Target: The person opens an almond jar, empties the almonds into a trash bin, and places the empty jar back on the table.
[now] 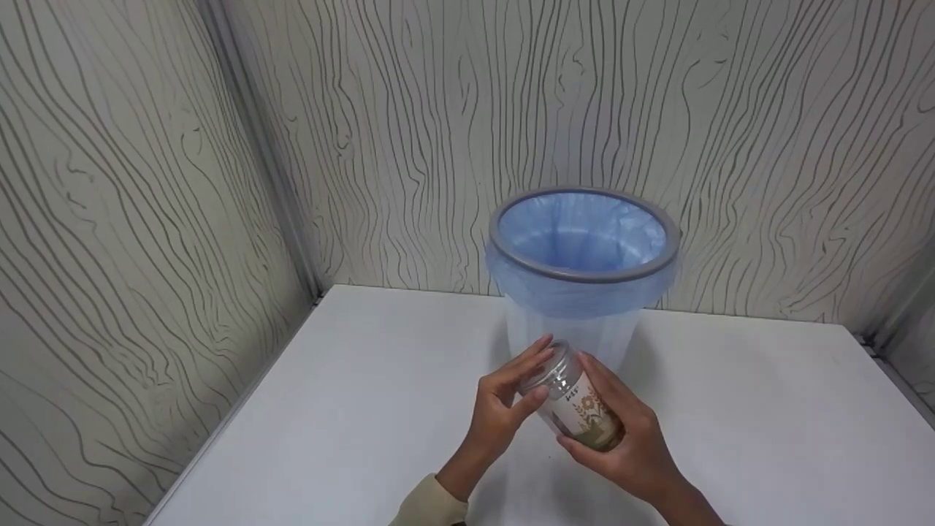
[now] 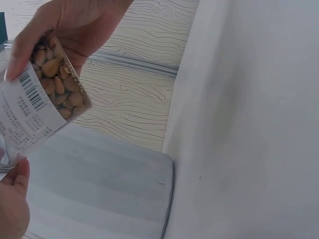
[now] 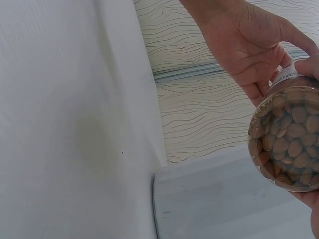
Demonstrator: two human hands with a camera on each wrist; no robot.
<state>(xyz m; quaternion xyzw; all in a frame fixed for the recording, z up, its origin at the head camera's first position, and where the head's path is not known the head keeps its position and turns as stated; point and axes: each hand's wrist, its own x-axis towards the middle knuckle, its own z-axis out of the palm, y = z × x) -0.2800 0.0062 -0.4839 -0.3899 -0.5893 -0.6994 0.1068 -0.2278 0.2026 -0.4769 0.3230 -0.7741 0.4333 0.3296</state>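
A clear plastic jar [image 1: 581,409] with a white label and a plant print is held tilted in front of the bin, its bottom toward the lower right. Brown almonds [image 3: 294,139] lie in its bottom part. My right hand [image 1: 635,442] grips the jar's body near the base, thumb on one side and fingers on the other. At the jar's upper end, my left hand [image 1: 500,402] holds the clear top between thumb and fingers. Whether a lid sits on that top I cannot tell. A barcode on the label [image 2: 32,109] shows in the left wrist view.
Just behind the hands stands a white bin [image 1: 522,329] with a grey rim [image 1: 584,277] and a blue bag liner [image 1: 577,299]. It rests on a white table [image 1: 365,402]. Wood-grain panels [image 1: 409,146] enclose the back and sides.
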